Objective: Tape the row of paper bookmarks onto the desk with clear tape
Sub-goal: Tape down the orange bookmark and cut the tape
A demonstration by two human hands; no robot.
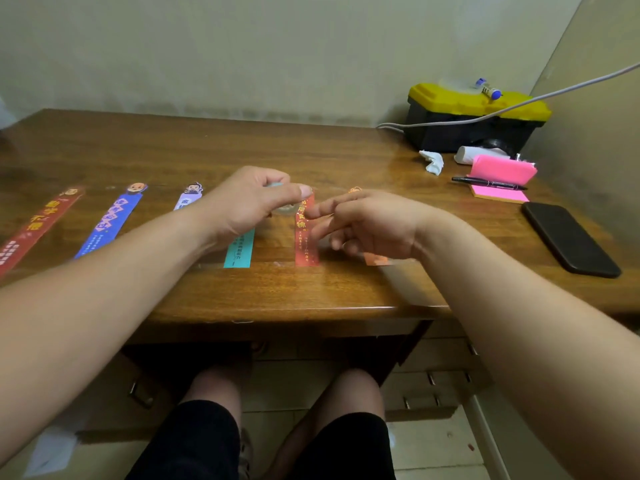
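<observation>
As the person sits with black shorts [194,441] and bare knees [216,386] tucked under the wooden desk [277,296], the red bookmark [306,242] lies near the middle of a row of 6 on the desktop. Just left of it lies the teal bookmark [239,251], its upper part hidden under the left arm. Just right of it, only the lower end of the orange bookmark [375,259] shows below the right hand. A glossy band of clear tape [277,263] seems to run over the lower ends of these 3. Further left of the red one lie the pale purple bookmark [188,199], the blue bookmark [110,221] and, furthest left, the dark red bookmark [33,230].

Over the red bookmark's top the left hand [247,202] hovers, thumb and fingers curled round a clear tape roll [284,207]. The right hand [367,223] hangs over the red bookmark's right side, forefinger reaching toward the left thumb, the other fingers half curled. Whether they pinch the tape's end I cannot tell.

Well right of the red bookmark lies a black phone [569,239]. Right of it and further back sit pink sticky notes [500,169] with a black pen [488,183] across them, then a crumpled tissue [433,161]. Furthest back stands a black toolbox [478,112] with a yellow lid, a grey cable [519,106] draped over it.
</observation>
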